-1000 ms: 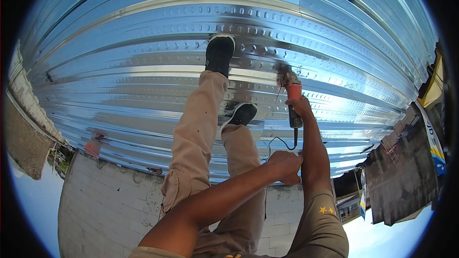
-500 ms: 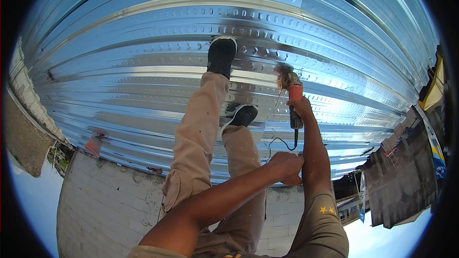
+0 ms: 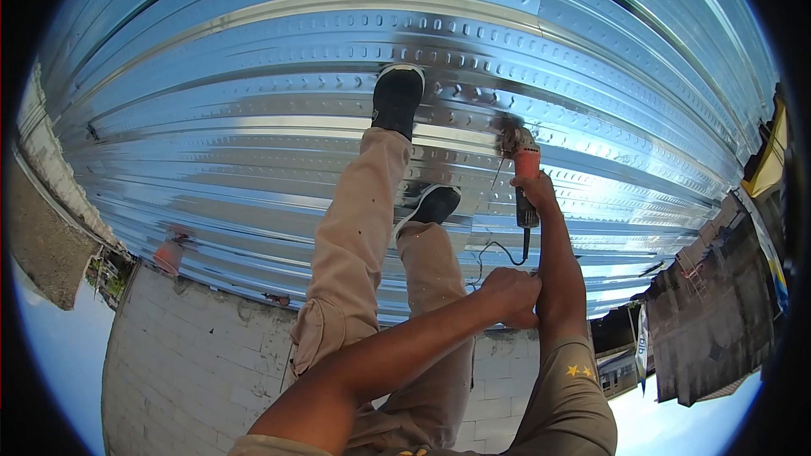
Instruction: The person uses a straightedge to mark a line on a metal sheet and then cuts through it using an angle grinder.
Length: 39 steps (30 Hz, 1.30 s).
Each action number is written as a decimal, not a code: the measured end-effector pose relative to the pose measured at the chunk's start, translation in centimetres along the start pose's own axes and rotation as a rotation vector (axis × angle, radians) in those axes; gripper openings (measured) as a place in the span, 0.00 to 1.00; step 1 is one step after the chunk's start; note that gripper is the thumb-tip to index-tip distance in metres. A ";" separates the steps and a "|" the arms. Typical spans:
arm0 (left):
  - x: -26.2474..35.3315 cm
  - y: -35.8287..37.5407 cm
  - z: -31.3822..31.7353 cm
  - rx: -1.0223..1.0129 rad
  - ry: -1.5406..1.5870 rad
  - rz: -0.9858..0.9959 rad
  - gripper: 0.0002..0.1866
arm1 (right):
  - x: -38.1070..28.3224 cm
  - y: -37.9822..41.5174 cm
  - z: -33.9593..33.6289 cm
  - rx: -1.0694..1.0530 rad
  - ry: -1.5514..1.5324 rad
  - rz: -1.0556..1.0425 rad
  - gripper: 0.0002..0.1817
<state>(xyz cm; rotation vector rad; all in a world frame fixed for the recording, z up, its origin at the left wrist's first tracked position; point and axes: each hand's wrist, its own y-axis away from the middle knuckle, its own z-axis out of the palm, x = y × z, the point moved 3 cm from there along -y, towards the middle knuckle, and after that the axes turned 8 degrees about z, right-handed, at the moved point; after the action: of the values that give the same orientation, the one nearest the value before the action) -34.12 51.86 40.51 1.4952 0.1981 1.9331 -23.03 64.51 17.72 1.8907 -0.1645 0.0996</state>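
Observation:
My right hand (image 3: 536, 190) is wrapped round the body of an orange and black angle grinder (image 3: 526, 165). The grinder's head is at the ribbed metal sheeting (image 3: 296, 131), beside a dark smudge; whether the disc touches the metal is unclear. From its lower end a black cable (image 3: 525, 247) curves off to the left. My left hand (image 3: 513, 295) is closed in a fist against my right forearm, and its palm side is hidden.
Two dark shoes (image 3: 398, 97) (image 3: 437, 203) stand on the sheeting. A reddish bucket-like object (image 3: 168, 257) is at the left edge, above a pale block wall (image 3: 194, 346). Dark weathered roofing (image 3: 714, 321) lies at the right.
The view has shifted slightly, so the legs and grinder appear a little farther right. The orange glow by the grinder's head is fainter. Both hands keep the same hold.

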 end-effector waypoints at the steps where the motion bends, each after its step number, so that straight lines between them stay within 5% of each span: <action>1: 0.0 0.0 -0.1 0.001 -0.001 -0.002 0.30 | -0.1 0.0 0.0 -0.002 -0.001 -0.002 0.21; 15: 0.3 0.3 -0.7 0.011 0.003 -0.005 0.28 | 0.3 -1.1 -0.1 -0.003 -0.019 -0.039 0.28; 18: 0.2 0.4 -0.8 0.000 -0.003 -0.028 0.27 | 0.3 -0.8 0.5 0.014 -0.061 0.018 0.22; 33: 0.0 0.4 -0.6 0.010 0.004 -0.007 0.28 | -1.4 -0.2 -0.5 0.066 -0.063 -0.037 0.30; 39: 0.0 0.6 -1.0 0.037 0.002 0.008 0.29 | -2.1 0.0 -0.5 0.056 -0.088 -0.045 0.25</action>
<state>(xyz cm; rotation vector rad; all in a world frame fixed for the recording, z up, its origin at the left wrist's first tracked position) -35.28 51.66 40.46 1.5201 0.2305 1.9467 -25.06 65.13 17.52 1.9542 -0.1804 -0.0099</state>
